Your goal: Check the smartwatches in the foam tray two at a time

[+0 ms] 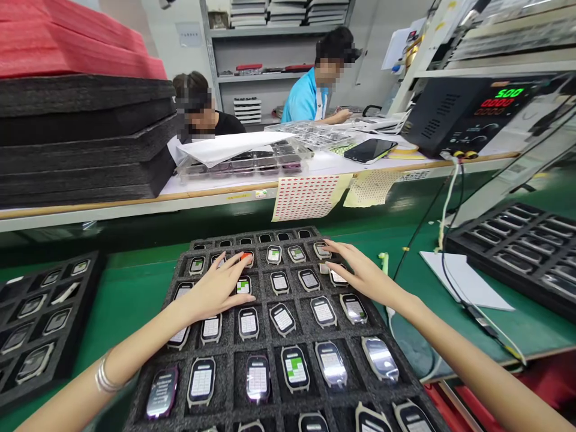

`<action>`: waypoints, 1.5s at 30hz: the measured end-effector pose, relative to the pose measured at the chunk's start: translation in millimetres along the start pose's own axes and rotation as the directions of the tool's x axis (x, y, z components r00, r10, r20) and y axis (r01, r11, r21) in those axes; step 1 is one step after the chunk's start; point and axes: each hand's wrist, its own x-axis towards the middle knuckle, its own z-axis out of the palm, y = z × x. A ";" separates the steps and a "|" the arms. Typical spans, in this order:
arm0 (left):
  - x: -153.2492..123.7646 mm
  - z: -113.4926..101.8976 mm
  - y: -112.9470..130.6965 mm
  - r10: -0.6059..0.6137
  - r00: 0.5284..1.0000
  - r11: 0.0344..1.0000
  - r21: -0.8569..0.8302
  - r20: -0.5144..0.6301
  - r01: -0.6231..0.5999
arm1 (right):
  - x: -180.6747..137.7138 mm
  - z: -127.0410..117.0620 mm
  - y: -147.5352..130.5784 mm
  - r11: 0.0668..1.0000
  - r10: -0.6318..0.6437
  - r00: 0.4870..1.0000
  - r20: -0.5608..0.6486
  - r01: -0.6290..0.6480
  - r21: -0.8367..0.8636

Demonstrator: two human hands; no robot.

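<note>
Before me lies a black foam tray point(265, 345) with square pockets, holding rows of smartwatch bodies without straps. Many screens are lit white, some with green blocks, such as the lit smartwatch point(295, 367). My left hand point(218, 285) is spread over the upper left pockets, its fingertips near a smartwatch with a red screen point(246, 258) and one with a green-and-white screen point(243, 286). On the upper right, my right hand point(360, 273) reaches in with fingers apart, fingertips at a smartwatch point(338, 276) and the one above it. Neither hand lifts anything.
Foam trays with watch parts flank mine, a left tray point(49, 324) and a right tray point(522, 252). White paper point(463, 279) and cables lie at right. Stacked foam point(81, 138), a phone point(369, 150) and a power supply point(468, 114) stand on the shelf. Two people sit beyond.
</note>
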 end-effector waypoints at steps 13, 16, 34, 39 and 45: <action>-4.0 1.5 4.3 -0.059 0.998 0.997 0.044 -0.038 0.060 | 71.6 42.8 -43.6 0.946 -0.303 0.940 0.155 0.316 -0.072; -6.5 1.8 2.4 -0.074 0.996 0.996 0.054 -0.040 0.076 | 78.0 56.8 -53.0 0.937 -0.322 0.931 0.170 0.339 -0.080; -2.6 13.2 -2.7 -0.056 0.998 0.996 0.069 -0.037 0.059 | 35.6 8.3 -2.9 0.993 -0.112 0.993 0.020 0.113 -0.040; -0.7 13.7 -1.7 -0.042 0.999 0.997 0.067 -0.026 0.044 | 22.9 -4.0 8.3 0.998 -0.055 0.998 -0.006 0.055 -0.006; 0.7 10.7 0.1 -0.035 0.995 0.992 0.115 -0.089 0.045 | 11.1 -15.4 12.4 1.000 0.008 0.999 -0.040 -0.008 0.009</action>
